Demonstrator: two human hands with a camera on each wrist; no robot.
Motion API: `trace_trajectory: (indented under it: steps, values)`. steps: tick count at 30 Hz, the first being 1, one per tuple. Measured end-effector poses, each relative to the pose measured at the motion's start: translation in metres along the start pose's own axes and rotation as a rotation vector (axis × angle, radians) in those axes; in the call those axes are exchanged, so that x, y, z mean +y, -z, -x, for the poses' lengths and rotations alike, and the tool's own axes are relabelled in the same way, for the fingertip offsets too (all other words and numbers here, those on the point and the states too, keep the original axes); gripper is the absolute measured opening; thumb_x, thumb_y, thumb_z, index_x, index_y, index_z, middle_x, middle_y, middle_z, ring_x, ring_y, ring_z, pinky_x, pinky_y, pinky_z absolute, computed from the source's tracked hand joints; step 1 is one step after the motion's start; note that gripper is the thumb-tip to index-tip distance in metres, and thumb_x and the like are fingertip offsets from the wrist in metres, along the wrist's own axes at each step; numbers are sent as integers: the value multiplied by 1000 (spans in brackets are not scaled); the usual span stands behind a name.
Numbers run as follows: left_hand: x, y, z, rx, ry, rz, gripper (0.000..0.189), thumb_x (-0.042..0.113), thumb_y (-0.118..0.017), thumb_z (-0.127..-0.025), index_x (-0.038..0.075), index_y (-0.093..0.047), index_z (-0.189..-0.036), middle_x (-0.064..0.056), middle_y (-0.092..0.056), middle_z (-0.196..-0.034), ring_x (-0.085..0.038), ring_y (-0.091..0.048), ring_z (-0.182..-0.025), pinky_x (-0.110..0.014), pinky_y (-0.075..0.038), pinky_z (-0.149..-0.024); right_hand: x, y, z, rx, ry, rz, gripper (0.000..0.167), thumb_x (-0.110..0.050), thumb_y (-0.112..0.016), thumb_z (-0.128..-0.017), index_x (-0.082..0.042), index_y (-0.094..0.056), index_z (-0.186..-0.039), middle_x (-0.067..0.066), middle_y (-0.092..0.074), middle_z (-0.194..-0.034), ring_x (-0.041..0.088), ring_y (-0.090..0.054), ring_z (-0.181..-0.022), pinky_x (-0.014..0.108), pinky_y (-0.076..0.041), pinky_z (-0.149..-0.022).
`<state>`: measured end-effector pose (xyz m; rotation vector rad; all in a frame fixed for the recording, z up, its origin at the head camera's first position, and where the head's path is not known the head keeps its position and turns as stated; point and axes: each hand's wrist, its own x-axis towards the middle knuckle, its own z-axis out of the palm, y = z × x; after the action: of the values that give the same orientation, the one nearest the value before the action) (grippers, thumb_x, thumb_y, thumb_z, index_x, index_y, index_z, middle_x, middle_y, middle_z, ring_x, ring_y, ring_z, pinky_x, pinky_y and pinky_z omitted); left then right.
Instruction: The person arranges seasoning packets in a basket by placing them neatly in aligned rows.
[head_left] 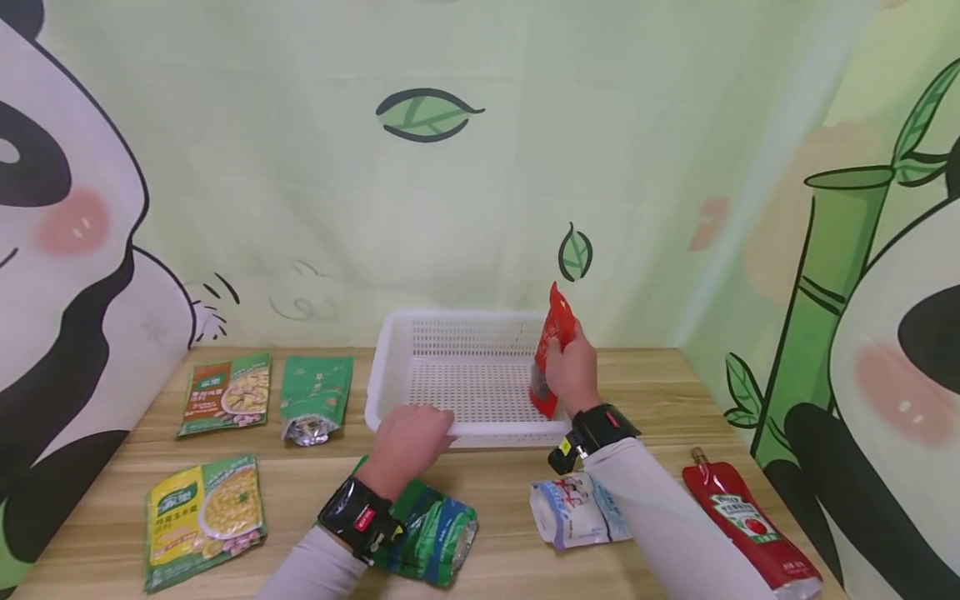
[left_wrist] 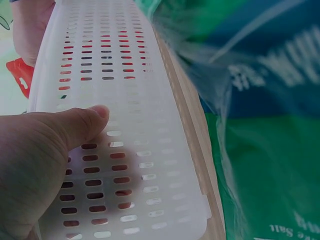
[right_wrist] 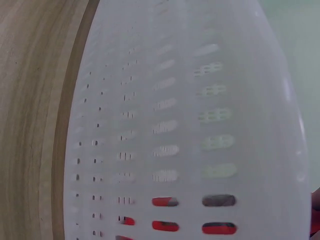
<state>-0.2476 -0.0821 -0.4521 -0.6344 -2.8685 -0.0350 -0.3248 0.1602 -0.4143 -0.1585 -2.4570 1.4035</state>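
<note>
My left hand [head_left: 411, 446] grips the front wall of a white plastic basket [head_left: 502, 430], near its left end. In the left wrist view the thumb of that hand [left_wrist: 37, 165] lies on the outside, and its fingers show through the slots from within. My right hand [head_left: 576, 372] holds a red packet [head_left: 555, 323] on edge at the basket's right end, its lower part down inside the walls. Red shows through the slots of the basket [right_wrist: 180, 125] in the right wrist view. A green and blue bag [head_left: 442, 533] lies under my left wrist.
Two seasoning packets [head_left: 228, 396] [head_left: 206, 521] and a green foil pouch [head_left: 317, 396] lie left on the wooden table. A white and blue pouch [head_left: 573, 510] is by my right forearm, a red ketchup pouch [head_left: 742, 521] farther right. A printed curtain [head_left: 480, 200] hangs behind.
</note>
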Motion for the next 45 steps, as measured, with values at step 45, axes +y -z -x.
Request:
trace_trajectory:
  steps: [45]
  values:
    - [0, 3, 1, -21, -2, 15, 20, 38, -74, -94, 19, -69, -87, 7, -59, -65, -11, -46, -52, -27, -36, -48, 3, -7, 9, -26, -52, -34, 57, -23, -59, -102, -14, -34, -152, 17, -57, -141, 37, -58, -123, 58, -50, -104]
